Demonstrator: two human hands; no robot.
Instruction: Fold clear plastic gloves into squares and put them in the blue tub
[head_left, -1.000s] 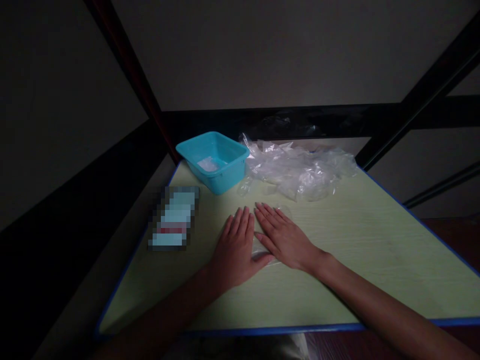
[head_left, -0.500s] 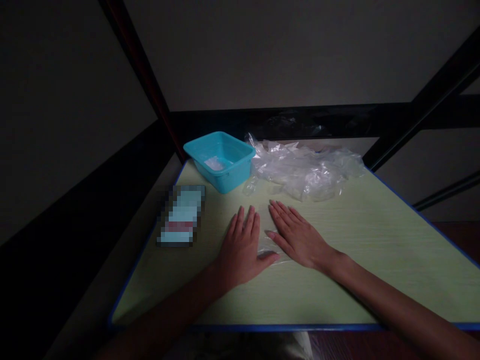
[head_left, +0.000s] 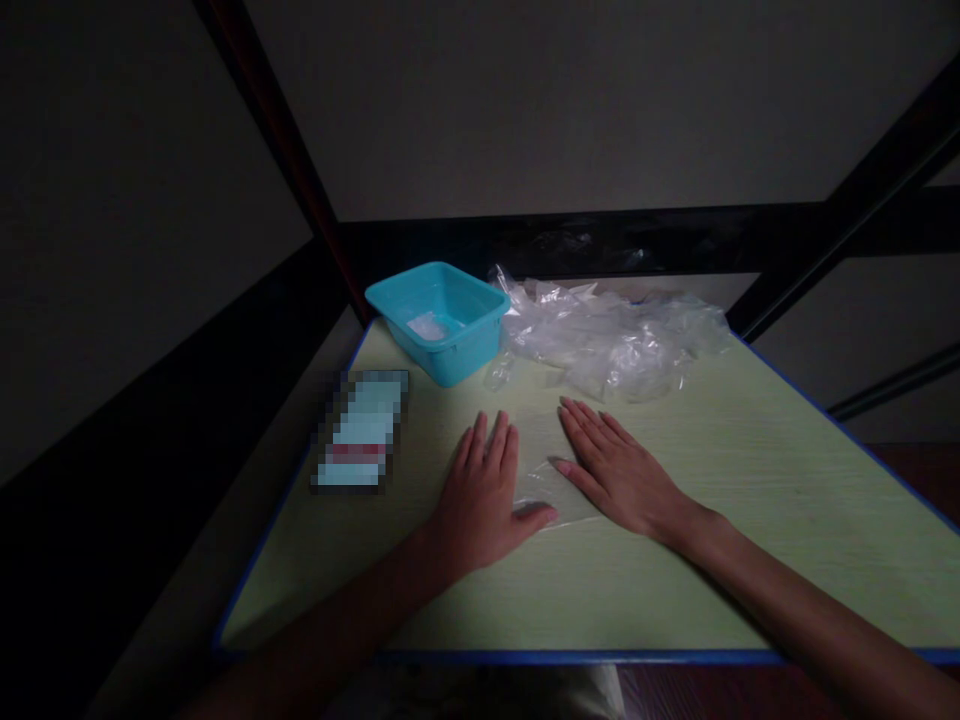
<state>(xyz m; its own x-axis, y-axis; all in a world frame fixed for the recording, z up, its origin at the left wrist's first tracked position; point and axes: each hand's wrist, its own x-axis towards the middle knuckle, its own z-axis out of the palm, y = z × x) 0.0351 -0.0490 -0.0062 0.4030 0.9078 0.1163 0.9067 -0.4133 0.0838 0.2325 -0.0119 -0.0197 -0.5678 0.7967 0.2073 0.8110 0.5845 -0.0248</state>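
A thin clear plastic bag (head_left: 546,488) lies flat on the pale yellow-green table (head_left: 600,595), with some creases near its middle. My left hand (head_left: 480,500) rests palm down at the bag's left side, fingers stretched out and thumb lying over the plastic. On the right side of the bag, my right hand (head_left: 619,470) also lies flat, its fingers extended forward and its thumb apart. Both palms hide parts of the bag, so its full outline cannot be made out.
A blue plastic basket (head_left: 469,357) stands at the back left, with a small whitish piece inside. Right of it lies a heap of crumpled clear plastic bags (head_left: 622,345). A phone (head_left: 364,430), its screen blurred out, lies near the left edge. A dark-trimmed wall borders the back.
My right hand has slid a little to the right across the plastic bag, widening the gap between the hands. My left hand has stayed in place.
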